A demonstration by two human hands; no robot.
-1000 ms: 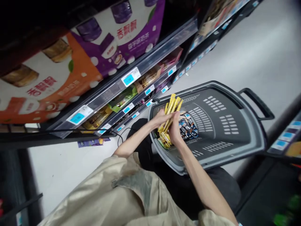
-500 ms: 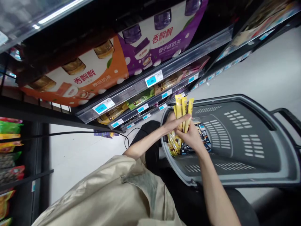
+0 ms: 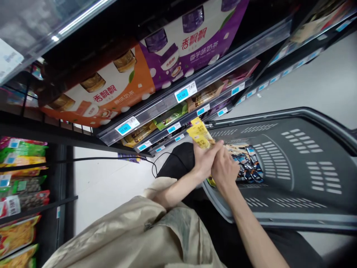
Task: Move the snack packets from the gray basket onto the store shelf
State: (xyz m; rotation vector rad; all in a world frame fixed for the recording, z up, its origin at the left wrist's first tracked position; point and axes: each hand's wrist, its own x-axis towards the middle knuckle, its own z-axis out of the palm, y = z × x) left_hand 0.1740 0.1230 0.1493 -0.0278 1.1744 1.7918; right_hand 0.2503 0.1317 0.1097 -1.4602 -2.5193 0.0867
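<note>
Yellow packets are being held upright near the centre of the frame, over the near end of the basket. Their lower ends are being wrapped by the left hand, whose grip is being kept nearly closed, the flat tops being left to stand out above the fingers. The right hand is being pressed against it, fingers curled; whether any packet is being pinched there cannot be told, as the contact is being hidden.

For good handling, the bundle is best being squeezed lightly and evenly, since slick film may slide if only the outer packets are being pinched. The tops are best being levelled while the lower ends are being supported, and the bundle is best being kept over the basket so that a slip is being caught.

The packets' thin, glossy film is being creased slightly. Dark blue, shiny sachets are being held in a loose heap by the basket, whose stiff grey plastic is being pierced by rows of rounded slots. At the upper left and upper centre, an orange box and a purple box, both of smooth printed card, are being carried by a shelf with a clear plastic edge.
</note>
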